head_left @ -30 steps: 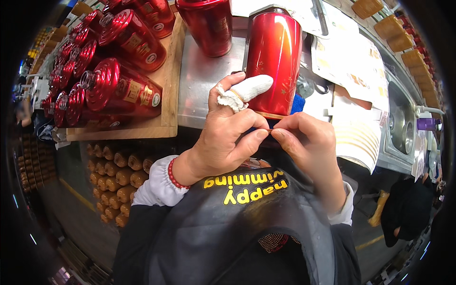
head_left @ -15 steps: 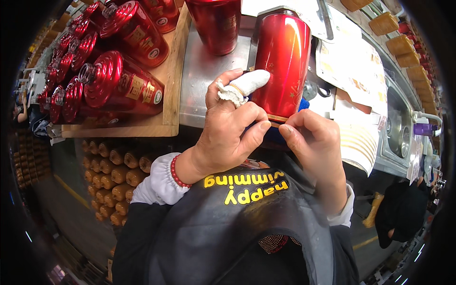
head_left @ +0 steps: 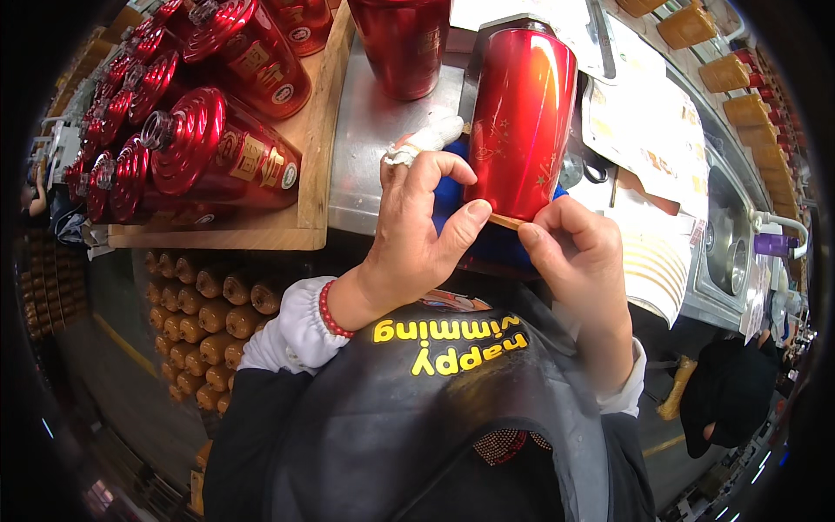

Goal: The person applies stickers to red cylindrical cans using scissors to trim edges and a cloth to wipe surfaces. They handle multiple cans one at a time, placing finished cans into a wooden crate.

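A shiny red bottle (head_left: 522, 122) with gold star marks lies lengthwise before me, its near end toward my hands. At that end a thin gold-brown strip (head_left: 507, 223) runs along the edge. Thumb and forefinger of my right hand (head_left: 584, 257) are pinched at the strip's right end. My left hand (head_left: 396, 239) holds nothing, with thumb and fingers apart. A curled finger and the thumb are close to the bottle's lower left side; another finger, in a white cover (head_left: 435, 135), points up and away. Blue material (head_left: 448, 196) shows under the bottle.
A wooden tray (head_left: 315, 165) at the left holds several red bottles (head_left: 196, 143). Another red bottle (head_left: 404, 43) stands on the metal worktop (head_left: 370, 122). To the right are printed sheets (head_left: 648, 130), stacked curved labels (head_left: 648, 261) and dark scissors (head_left: 595, 170). Brown bottles (head_left: 209, 317) fill the lower left.
My left hand has drawn back from the bottle, its thumb and fingers opening and the covered finger lifting off the surface. My right hand stays at the near edge. The bottle has shifted slightly right.
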Demonstrator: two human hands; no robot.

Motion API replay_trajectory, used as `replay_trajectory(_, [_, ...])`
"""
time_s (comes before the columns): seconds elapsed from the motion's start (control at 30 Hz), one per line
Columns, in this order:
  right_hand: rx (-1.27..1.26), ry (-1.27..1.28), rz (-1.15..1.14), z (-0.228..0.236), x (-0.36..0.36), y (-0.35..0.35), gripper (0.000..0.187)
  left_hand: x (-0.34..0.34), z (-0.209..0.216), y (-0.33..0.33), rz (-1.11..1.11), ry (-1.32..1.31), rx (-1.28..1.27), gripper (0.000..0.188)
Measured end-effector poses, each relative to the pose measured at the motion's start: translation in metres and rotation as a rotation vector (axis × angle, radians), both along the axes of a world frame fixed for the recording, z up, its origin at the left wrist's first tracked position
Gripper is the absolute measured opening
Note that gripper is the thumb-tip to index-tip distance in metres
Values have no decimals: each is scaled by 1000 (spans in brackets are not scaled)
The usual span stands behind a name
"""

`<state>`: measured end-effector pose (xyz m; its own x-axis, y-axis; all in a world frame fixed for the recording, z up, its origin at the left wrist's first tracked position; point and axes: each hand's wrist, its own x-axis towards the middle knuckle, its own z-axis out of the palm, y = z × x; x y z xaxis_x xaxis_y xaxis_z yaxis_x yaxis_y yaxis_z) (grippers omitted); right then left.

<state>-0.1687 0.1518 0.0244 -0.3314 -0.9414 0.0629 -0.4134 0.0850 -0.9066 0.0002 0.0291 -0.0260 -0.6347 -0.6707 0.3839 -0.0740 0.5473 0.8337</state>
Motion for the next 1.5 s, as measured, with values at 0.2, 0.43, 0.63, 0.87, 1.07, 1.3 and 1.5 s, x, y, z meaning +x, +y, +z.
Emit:
replay_trajectory(0.2, [20, 0, -6, -2, -4, 1, 19, -3, -6, 2, -9, 71, 214, 30])
replay_trajectory(0.43, [13, -52, -3, -6, -7, 1, 20, -7, -7, 1, -5, 67, 70, 37])
replay_trajectory(0.63, [35, -91, -4, -5, -8, 1, 21, -9, -10, 2, -10, 89, 90, 37])
replay_trajectory(0.87, [49, -101, 27, -3, -12, 2, 20, -7, -12, 0, -36, 99, 131, 32])
replay_trajectory(1.07, [44, -112, 38, -5, -14, 3, 19, -7, -13, 1, -48, 105, 171, 31])
replay_trajectory(1.3, [66, -167, 42, -5, -17, 5, 18, -8, -16, 1, -44, 127, 166, 31])
replay_trajectory(1.5, [16, -184, 53, -10, -17, 5, 24, -8, -10, 2, -37, 88, 142, 32])
